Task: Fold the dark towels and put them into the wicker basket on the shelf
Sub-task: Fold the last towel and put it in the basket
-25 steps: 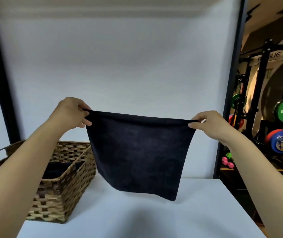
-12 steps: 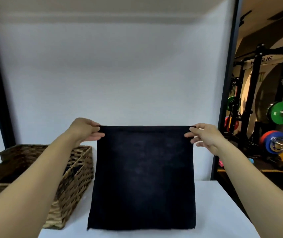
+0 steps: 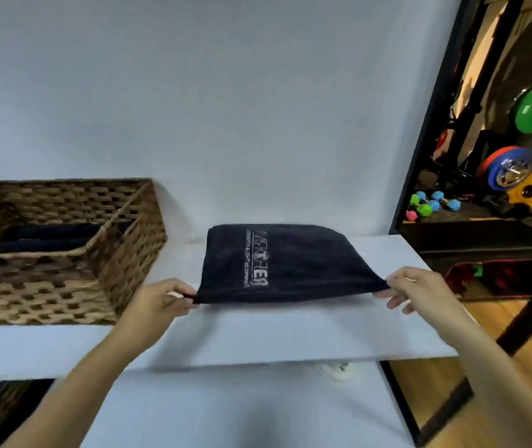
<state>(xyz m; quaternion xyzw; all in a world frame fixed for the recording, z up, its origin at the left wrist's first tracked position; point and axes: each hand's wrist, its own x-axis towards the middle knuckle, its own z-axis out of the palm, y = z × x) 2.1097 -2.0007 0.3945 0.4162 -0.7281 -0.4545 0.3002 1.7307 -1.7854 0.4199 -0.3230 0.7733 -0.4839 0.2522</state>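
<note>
Left hand [image 3: 158, 299] pinched towel's [image 3: 284, 263] near-left corner | right hand [image 3: 420, 289] pinched near-right corner | towel lay mid-frame on white shelf [image 3: 290, 337], near edge lifted | basket [image 3: 122, 253] at left held folded dark towels [image 3: 48, 237]

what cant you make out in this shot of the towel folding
- Printed lettering on the dark towel: head view, blurred and too small to read.
- How many folded towels lie in the wicker basket: its near wall hides most of them.
- Towel's underside and any layers beneath: hidden by its own top face.
- Fingertips of the left hand and right hand under the towel's near corners: covered by cloth.
- White object below the shelf: the shelf edge cuts it off.
</note>
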